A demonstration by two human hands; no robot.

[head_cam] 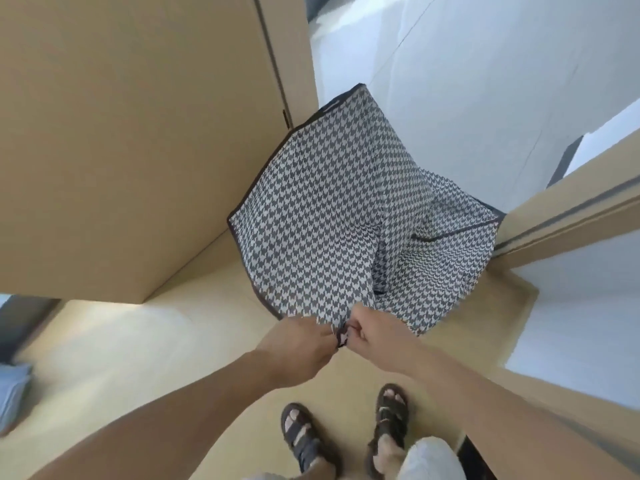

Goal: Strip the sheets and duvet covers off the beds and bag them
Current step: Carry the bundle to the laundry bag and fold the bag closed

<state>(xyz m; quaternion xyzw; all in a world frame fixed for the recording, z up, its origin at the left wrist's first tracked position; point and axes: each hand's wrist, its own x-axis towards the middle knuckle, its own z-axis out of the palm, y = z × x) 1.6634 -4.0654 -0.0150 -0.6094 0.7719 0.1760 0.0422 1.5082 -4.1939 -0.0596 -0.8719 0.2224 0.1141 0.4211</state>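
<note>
Both hands [301, 344] on houndstooth bag [332, 216]

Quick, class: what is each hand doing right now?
Left hand: pinches the near edge of the houndstooth bag.
Right hand: curled, gripping the same edge.

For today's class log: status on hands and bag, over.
Left grip and right grip pinch near edge of grey-and-white houndstooth fabric bag. Bag part-unfolded, no linen showing. Nothing blocks it.

Both bare arms reach forward and down; the left hand [300, 342] and right hand [372, 332] nearly touch, fingers curled, each pinching the near edge of the bag [329, 209].
</note>
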